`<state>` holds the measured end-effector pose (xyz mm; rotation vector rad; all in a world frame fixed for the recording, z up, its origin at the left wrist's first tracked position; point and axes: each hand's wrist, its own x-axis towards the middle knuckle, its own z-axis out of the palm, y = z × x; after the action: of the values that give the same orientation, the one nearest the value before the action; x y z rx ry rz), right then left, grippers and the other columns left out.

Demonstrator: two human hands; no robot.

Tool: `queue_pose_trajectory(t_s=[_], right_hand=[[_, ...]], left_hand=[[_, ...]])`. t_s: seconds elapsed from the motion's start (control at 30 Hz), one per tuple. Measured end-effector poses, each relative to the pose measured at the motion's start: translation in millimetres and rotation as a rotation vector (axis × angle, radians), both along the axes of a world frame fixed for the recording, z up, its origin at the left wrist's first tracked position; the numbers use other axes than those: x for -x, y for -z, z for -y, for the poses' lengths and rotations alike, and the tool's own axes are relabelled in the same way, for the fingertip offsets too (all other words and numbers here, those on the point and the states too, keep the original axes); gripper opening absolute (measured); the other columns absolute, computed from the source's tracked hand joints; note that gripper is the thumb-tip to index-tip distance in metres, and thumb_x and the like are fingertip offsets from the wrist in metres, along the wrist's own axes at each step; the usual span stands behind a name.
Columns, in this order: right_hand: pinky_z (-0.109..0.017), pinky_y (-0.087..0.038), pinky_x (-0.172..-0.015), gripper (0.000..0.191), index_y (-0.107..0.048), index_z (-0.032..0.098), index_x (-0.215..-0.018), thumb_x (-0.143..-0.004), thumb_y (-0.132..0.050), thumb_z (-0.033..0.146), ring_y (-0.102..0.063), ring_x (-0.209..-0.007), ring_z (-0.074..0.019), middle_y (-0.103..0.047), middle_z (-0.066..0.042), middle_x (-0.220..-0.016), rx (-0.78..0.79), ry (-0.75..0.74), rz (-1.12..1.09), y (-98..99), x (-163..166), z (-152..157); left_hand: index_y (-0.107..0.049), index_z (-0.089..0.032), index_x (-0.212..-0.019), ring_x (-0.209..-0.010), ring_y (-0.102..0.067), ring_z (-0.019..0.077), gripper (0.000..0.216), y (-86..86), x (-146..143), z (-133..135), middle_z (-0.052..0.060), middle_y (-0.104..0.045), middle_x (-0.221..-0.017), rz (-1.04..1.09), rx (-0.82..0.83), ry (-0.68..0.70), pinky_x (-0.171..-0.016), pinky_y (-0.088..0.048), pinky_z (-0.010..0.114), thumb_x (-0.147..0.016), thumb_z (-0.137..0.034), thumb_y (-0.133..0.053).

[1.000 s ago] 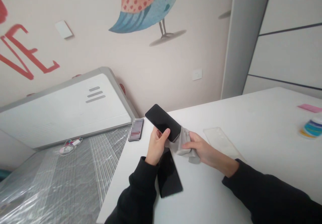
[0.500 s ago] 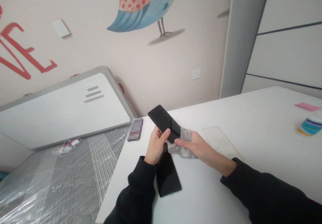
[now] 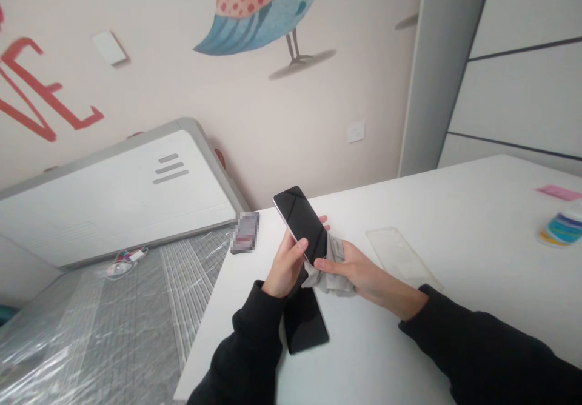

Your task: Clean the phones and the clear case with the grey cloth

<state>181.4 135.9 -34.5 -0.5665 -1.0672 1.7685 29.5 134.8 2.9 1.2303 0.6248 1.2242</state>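
Observation:
A black-screened smartphone [image 3: 300, 220] is held tilted above the white table, its screen facing me. My left hand [image 3: 286, 264] is closed around it from behind, thumb at the lower left edge and fingertips showing past the right edge. At the phone's lower right corner, my right hand [image 3: 352, 265] presses a crumpled grey cloth [image 3: 334, 281] against it, with the thumb on the front. Part of the cloth is hidden behind the phone. Beneath my left hand lies a dark flat tablet-like slab [image 3: 305, 323], its upper end covered by the hand and cloth.
A clear phone case [image 3: 400, 253] lies right of my right hand on the white table [image 3: 473, 223]. Farther right are a bottle with a colourful label [image 3: 564, 229] and a pink slip [image 3: 558, 193]. A blurred-out flat item [image 3: 245, 233] sits at the table's left edge, beside a plastic-covered mattress [image 3: 122, 326].
The phone has turned more upright and shifted slightly right. My left fingertips now show beyond its right edge. The cloth has bunched lower around the phone's bottom corner.

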Motion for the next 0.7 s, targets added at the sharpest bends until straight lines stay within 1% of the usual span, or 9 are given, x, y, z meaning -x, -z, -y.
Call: queue_pose_trajectory(t_s=[0.1,0.17,0.23,0.33,0.4,0.47,0.57,0.63,0.7], right_hand=[[-0.031,-0.059,-0.084,0.054,-0.072,0.026,-0.114,-0.066,-0.096,0.033,-0.074,-0.090,-0.0193,-0.079,-0.003,-0.102,0.056,-0.029,-0.081,-8.8,0.1,6.7],[-0.032,-0.059,-0.087,0.056,-0.069,0.027,-0.118,-0.068,-0.093,0.027,-0.074,-0.086,-0.0191,-0.079,-0.001,-0.099,0.110,-0.053,-0.133,-14.8,0.0,9.7],[-0.033,-0.058,-0.092,0.050,-0.069,0.026,-0.119,-0.071,-0.086,0.024,-0.075,-0.088,-0.0208,-0.079,-0.002,-0.098,0.169,-0.073,-0.177,-20.0,-0.8,10.3],[-0.042,-0.057,-0.097,0.037,-0.070,0.021,-0.115,-0.079,-0.069,0.033,-0.074,-0.105,-0.0287,-0.079,-0.008,-0.105,0.234,-0.149,-0.248,-27.3,-3.5,7.7],[-0.049,-0.057,-0.096,0.040,-0.071,0.019,-0.114,-0.083,-0.054,0.039,-0.072,-0.110,-0.0335,-0.079,-0.012,-0.109,0.238,-0.205,-0.275,-31.0,-6.0,5.0],[-0.053,-0.058,-0.093,0.044,-0.072,0.018,-0.112,-0.082,-0.046,0.039,-0.072,-0.109,-0.0354,-0.079,-0.013,-0.108,0.229,-0.207,-0.272,-31.7,-8.6,2.0],[-0.048,-0.060,-0.086,0.036,-0.074,0.018,-0.099,-0.077,-0.050,0.034,-0.073,-0.098,-0.0342,-0.079,-0.013,-0.097,0.231,-0.154,-0.209,-25.3,-11.2,-2.6],[-0.041,-0.060,-0.081,0.023,-0.075,0.019,-0.087,-0.077,-0.058,0.030,-0.074,-0.086,-0.0297,-0.079,-0.010,-0.087,0.231,-0.112,-0.168,-18.6,-11.8,-5.0],[-0.034,-0.059,-0.078,0.012,-0.074,0.020,-0.082,-0.078,-0.067,0.028,-0.072,-0.077,-0.0243,-0.078,-0.007,-0.082,0.221,-0.090,-0.152,-13.3,-11.3,-6.1]], left_hand=[[-0.059,-0.022,-0.133,-0.128,-0.064,0.0339,0.059,1.0,2.8,-1.1,0.014,-0.068,-0.138,0.001,-0.021,-0.022,-0.103,-0.053,0.047,-0.086,-0.052,-0.077],[-0.060,-0.022,-0.131,-0.127,-0.064,0.0335,0.062,3.6,4.6,-3.7,0.013,-0.068,-0.135,-0.043,-0.060,-0.061,-0.102,-0.054,0.045,-0.082,-0.056,-0.079],[-0.060,-0.022,-0.131,-0.127,-0.064,0.0331,0.067,6.4,6.1,-6.9,0.014,-0.068,-0.134,-0.110,-0.120,-0.113,-0.102,-0.053,0.045,-0.079,-0.060,-0.081],[-0.060,-0.021,-0.129,-0.126,-0.063,0.0325,0.072,8.7,8.2,-10.6,0.014,-0.068,-0.133,-0.217,-0.230,-0.213,-0.106,-0.049,0.045,-0.074,-0.060,-0.084],[-0.060,-0.021,-0.130,-0.126,-0.062,0.0318,0.073,9.1,9.0,-11.7,0.014,-0.067,-0.134,-0.265,-0.295,-0.272,-0.107,-0.048,0.045,-0.072,-0.057,-0.087],[-0.060,-0.021,-0.130,-0.127,-0.062,0.0313,0.073,9.2,9.2,-11.9,0.015,-0.067,-0.135,-0.284,-0.343,-0.305,-0.108,-0.048,0.045,-0.071,-0.053,-0.089],[-0.062,-0.020,-0.126,-0.127,-0.062,0.0312,0.070,9.0,8.5,-11.6,0.015,-0.066,-0.134,-0.280,-0.382,-0.338,-0.108,-0.048,0.045,-0.069,-0.049,-0.091],[-0.064,-0.020,-0.124,-0.126,-0.062,0.0309,0.068,8.6,8.0,-11.6,0.014,-0.066,-0.134,-0.273,-0.386,-0.348,-0.108,-0.048,0.045,-0.069,-0.048,-0.092],[-0.064,-0.021,-0.125,-0.125,-0.063,0.0306,0.068,8.1,7.8,-11.9,0.014,-0.066,-0.134,-0.261,-0.381,-0.333,-0.108,-0.048,0.045,-0.069,-0.048,-0.091]])
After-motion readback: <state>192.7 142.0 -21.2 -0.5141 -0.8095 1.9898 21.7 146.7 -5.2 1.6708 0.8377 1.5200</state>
